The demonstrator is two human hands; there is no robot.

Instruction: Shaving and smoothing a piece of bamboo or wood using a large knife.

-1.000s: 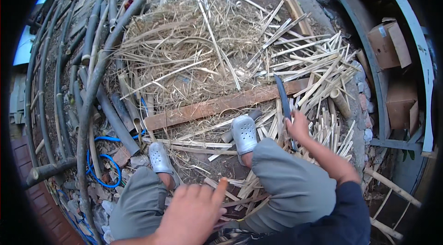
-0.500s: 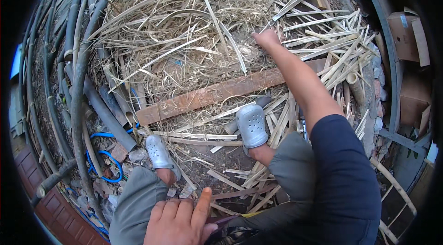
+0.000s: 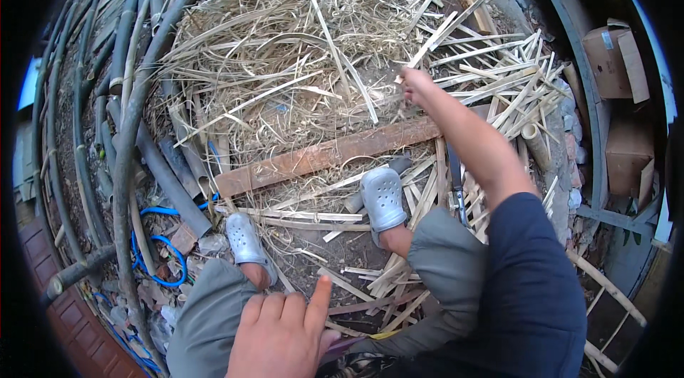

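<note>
My right hand (image 3: 417, 86) reaches out over the far side of the ground, its fingers closed on the near end of a pale bamboo strip (image 3: 438, 37). The strip slants away to the upper right, over other cut strips (image 3: 513, 79) piled there. Close to my body, my left hand (image 3: 278, 335) is back up by my left thigh. Its index finger is stretched out and its thumb stands apart; the other fingers look bent, and nothing shows in it. A reddish-brown wooden plank (image 3: 320, 153) lies between my feet and a heap of bamboo shavings (image 3: 285, 50).
Bamboo poles (image 3: 135, 93) and a blue hose (image 3: 174, 257) lie on the left. My grey clogs (image 3: 383, 200) stand near the plank. A long knife-like tool (image 3: 458, 185) lies beside my right leg. Cardboard boxes (image 3: 616, 68) sit at the right behind a metal frame (image 3: 591, 93).
My right hand has come nearer to me, with the bamboo strip pulled slightly back. My left hand has stayed almost in place. The view has shifted slightly.
</note>
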